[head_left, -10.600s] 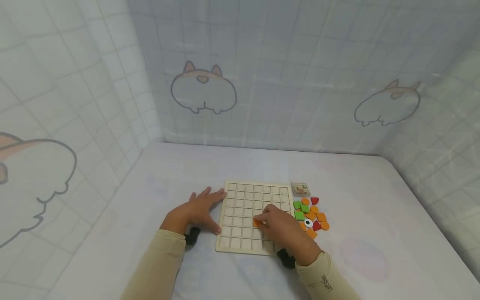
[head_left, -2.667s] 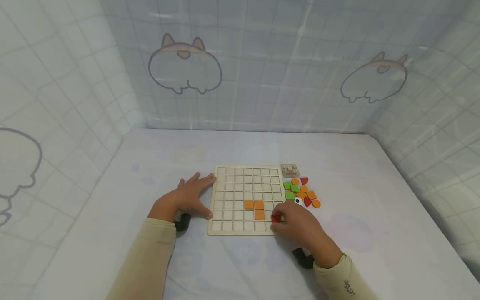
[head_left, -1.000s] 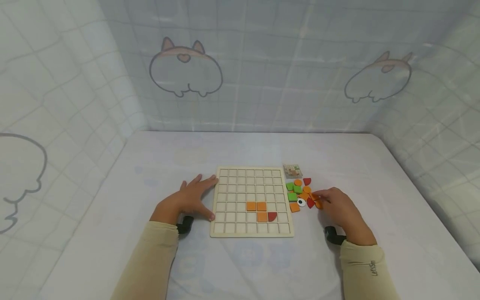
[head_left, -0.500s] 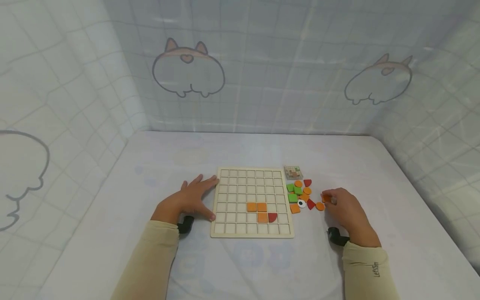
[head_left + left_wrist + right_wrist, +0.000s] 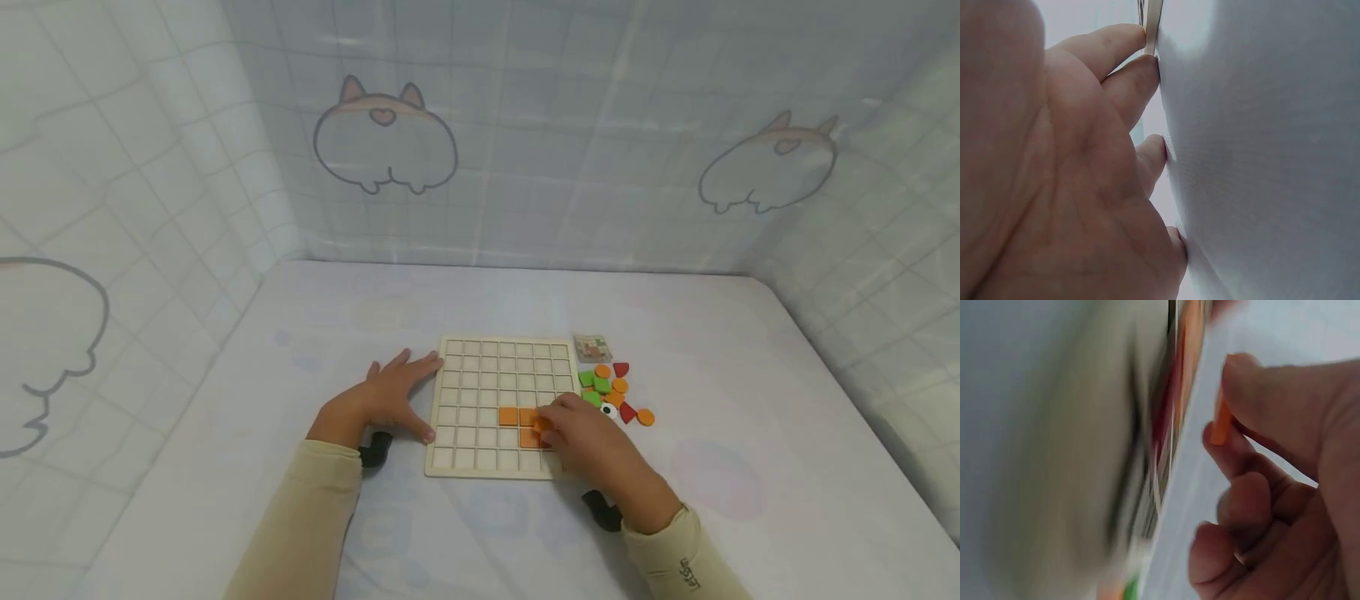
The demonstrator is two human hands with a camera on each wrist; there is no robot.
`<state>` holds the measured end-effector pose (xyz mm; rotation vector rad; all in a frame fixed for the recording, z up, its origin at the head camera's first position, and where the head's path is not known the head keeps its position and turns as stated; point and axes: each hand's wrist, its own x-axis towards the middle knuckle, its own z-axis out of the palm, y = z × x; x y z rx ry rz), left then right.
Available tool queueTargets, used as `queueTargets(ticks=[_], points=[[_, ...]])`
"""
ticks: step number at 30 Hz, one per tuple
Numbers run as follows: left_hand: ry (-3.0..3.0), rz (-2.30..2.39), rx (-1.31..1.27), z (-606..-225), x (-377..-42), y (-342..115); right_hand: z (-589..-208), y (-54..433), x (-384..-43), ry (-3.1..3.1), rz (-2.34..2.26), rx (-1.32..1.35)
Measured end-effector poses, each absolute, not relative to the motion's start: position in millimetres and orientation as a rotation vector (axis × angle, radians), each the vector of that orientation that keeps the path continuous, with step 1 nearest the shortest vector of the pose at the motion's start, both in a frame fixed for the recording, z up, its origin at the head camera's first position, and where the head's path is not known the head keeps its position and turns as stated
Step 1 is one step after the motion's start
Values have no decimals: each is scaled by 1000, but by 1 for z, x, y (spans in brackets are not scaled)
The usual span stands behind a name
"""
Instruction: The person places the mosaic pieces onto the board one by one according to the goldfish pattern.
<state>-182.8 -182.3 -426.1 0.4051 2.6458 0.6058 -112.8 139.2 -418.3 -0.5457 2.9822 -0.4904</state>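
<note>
A pale wooden grid board (image 5: 480, 367) lies on the table, with three orange square tiles (image 5: 508, 417) set in its cells. My left hand (image 5: 386, 402) spreads its fingers along the board's left edge, thumb and fingertips right at the rim. Over the board's lower right part, my right hand (image 5: 592, 437) pinches an orange square tile (image 5: 1221, 419) between thumb and fingertip. It is seen nearly edge-on in the right wrist view, close over the board. A red quarter-round piece beside the orange tiles is mostly hidden by this hand.
Right of the board lies a loose pile of pieces: green squares (image 5: 602, 385), orange rounds (image 5: 646, 417), red quarter-rounds (image 5: 621, 368) and a white eye piece (image 5: 608, 410). A small pattern card (image 5: 592, 348) lies behind them. Tile-patterned walls enclose the table's back and sides.
Orange squares and a red quarter-round have been set on the board. My right hand then took an orange square from the pile and carried it left over the board. My left hand stayed put.
</note>
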Motion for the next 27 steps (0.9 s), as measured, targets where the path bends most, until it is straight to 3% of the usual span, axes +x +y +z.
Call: queueTargets(ticks=[5,10,22,27], points=[[2648,605,389,-425,-185,-181,-425,112,-107,3016,-431,-849],[2635,616,372,-426,-185,-181,-430,106,-110,3070,-461,-943],[2626,615,359,-428,-186,-185,-432,106,-111,3000,-500,-893],[2629,598,385,-426,-185,-184,-422,129,-114,2986,-534,-591]])
